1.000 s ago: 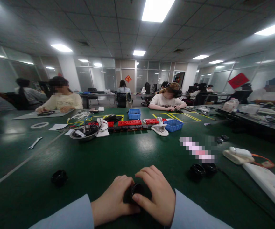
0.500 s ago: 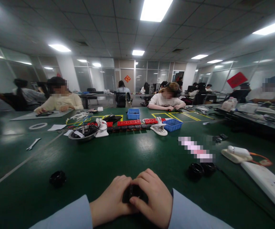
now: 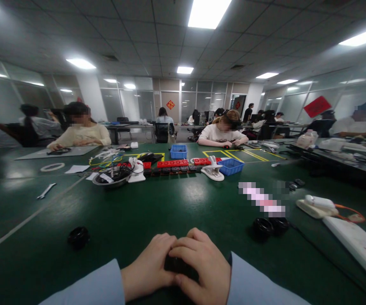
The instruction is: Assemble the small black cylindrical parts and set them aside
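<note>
Low in the centre of the head view, a dark round part (image 3: 182,267) is enclosed between my two hands, largely covered by fingers. My left hand (image 3: 149,267) curls around its left side. From the right, my right hand (image 3: 206,267) wraps over it, fingers across the top and thumb on the near side. The fingertips of both hands meet. To the left on the green table (image 3: 122,220) lies a black ring-shaped part (image 3: 79,237). Two similar black parts, one at the front (image 3: 262,228) and one just behind it (image 3: 279,225), sit together on the right.
Farther off are a wrench (image 3: 46,191), a bowl of cables (image 3: 111,182), red trays (image 3: 173,163), a white clamp stand (image 3: 213,173) and a blue bin (image 3: 230,167). A white power strip (image 3: 354,245) and a dark cable (image 3: 325,256) lie right. People sit opposite.
My right hand's fingers have shifted over the dark part, covering the opening that showed before. My left hand stays nearly in place. The whole view has shifted slightly.
</note>
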`<state>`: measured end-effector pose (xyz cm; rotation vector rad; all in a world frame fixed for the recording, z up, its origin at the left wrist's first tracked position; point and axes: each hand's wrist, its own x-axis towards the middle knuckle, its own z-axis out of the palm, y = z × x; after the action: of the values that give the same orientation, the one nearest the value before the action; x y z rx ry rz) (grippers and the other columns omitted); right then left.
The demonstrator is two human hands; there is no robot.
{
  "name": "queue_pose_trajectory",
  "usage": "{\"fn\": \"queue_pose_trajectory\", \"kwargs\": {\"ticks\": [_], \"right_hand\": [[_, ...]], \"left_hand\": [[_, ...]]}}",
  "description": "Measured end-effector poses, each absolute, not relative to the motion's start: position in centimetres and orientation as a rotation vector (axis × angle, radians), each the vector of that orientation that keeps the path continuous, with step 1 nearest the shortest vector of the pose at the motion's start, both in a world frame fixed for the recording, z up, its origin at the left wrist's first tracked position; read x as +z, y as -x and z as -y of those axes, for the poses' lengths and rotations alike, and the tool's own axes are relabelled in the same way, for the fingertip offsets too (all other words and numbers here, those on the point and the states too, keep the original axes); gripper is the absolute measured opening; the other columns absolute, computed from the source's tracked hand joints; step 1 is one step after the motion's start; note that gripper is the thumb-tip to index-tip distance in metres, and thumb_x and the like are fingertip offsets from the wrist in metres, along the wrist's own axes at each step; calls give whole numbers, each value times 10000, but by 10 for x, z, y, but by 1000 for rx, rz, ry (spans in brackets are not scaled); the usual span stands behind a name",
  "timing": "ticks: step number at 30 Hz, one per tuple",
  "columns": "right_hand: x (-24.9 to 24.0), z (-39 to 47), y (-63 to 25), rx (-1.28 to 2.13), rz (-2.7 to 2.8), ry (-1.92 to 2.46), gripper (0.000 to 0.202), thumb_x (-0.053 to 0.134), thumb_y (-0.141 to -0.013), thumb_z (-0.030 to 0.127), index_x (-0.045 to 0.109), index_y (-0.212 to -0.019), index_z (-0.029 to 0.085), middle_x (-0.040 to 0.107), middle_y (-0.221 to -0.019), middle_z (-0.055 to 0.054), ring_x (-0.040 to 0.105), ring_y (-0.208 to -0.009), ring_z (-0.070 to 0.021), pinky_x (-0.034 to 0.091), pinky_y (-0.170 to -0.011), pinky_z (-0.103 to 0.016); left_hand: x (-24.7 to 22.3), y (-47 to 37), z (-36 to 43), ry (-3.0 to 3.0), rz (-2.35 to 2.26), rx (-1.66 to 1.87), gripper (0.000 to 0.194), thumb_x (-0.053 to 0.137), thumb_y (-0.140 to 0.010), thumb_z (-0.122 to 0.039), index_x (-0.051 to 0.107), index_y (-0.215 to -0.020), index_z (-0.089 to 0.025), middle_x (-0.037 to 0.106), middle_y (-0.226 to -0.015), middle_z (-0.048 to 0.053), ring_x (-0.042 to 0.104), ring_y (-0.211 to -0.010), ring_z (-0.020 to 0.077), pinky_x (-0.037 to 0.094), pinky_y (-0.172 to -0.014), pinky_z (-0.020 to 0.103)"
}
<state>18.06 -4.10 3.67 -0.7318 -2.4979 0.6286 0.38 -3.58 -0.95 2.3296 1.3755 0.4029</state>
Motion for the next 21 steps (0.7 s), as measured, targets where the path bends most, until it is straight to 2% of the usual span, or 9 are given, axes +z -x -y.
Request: {"fn": "queue_pose_trajectory", "kwargs": {"ticks": [5, 9, 14, 21], "right_hand": [[31, 40, -179, 569, 2565, 628, 279, 661, -665, 226, 607, -939, 222, 624, -991, 8, 449, -835, -188, 329, -742, -327], [26, 38, -180, 511, 2631, 524, 202, 659, -703, 281, 603, -888, 224, 629, -927, 26, 467, -830, -168, 322, -710, -311], [17, 39, -179, 398, 2632, 514, 104, 635, -729, 308, 599, -753, 214, 620, -785, 25, 474, -789, -157, 312, -675, -308], [8, 37, -177, 345, 2517, 535, 220, 653, -670, 273, 505, -552, 160, 548, -581, 16, 426, -654, -131, 253, -585, -298]], "left_hand": [[-11, -5, 36, -2359, -1393, 406, 280, 688, -651, -369, 483, -704, -185, 504, -738, -32, 465, -716, 161, 342, -649, 277], [-9, -5, 36, -2313, -1421, 411, 286, 634, -683, -413, 460, -701, -186, 488, -749, -20, 450, -709, 161, 346, -632, 275], [-5, -5, 37, -2264, -1439, 392, 247, 668, -631, -291, 470, -735, -186, 493, -780, -14, 448, -734, 167, 351, -650, 272], [-10, -3, 36, -2258, -1417, 420, 287, 695, -614, -312, 459, -716, -183, 483, -761, -21, 441, -715, 162, 335, -636, 264]]}}
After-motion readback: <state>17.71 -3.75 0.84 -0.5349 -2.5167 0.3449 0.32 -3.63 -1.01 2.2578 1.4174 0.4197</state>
